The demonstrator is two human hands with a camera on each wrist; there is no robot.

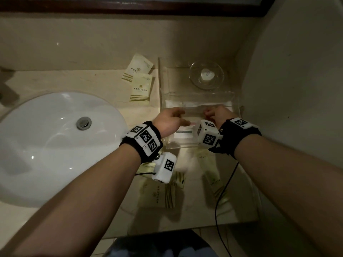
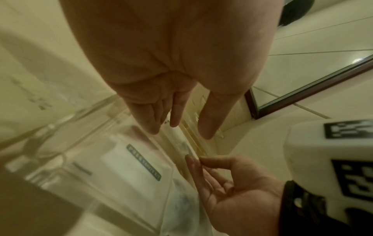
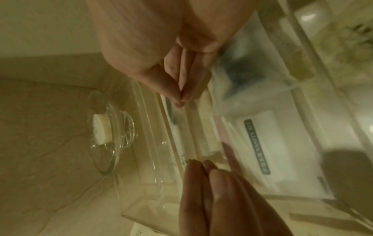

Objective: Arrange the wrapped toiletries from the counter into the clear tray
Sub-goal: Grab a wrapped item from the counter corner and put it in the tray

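The clear tray (image 1: 160,86) stands on the counter's right side with both my hands inside it. A white vanity-kit packet (image 1: 182,131) (image 2: 137,167) (image 3: 262,143) lies flat in its near part. Along the inner divider lies a long clear-wrapped item (image 1: 194,105) (image 3: 181,138). My left hand (image 1: 181,116) (image 2: 181,126) (image 3: 201,164) touches one end of it with straight fingers. My right hand (image 1: 209,113) (image 3: 180,99) (image 2: 196,158) pinches the other end between thumb and fingertips. Two cream packets (image 1: 138,66) (image 1: 141,89) lie left of the tray, and two more (image 1: 157,193) (image 1: 211,175) lie by the front edge.
A white sink basin (image 1: 55,145) fills the counter's left side. A glass dish with a small soap (image 1: 207,75) (image 3: 102,127) sits at the tray's far end. The wall stands close on the right. A black cable (image 1: 222,191) hangs from my right wrist over the front edge.
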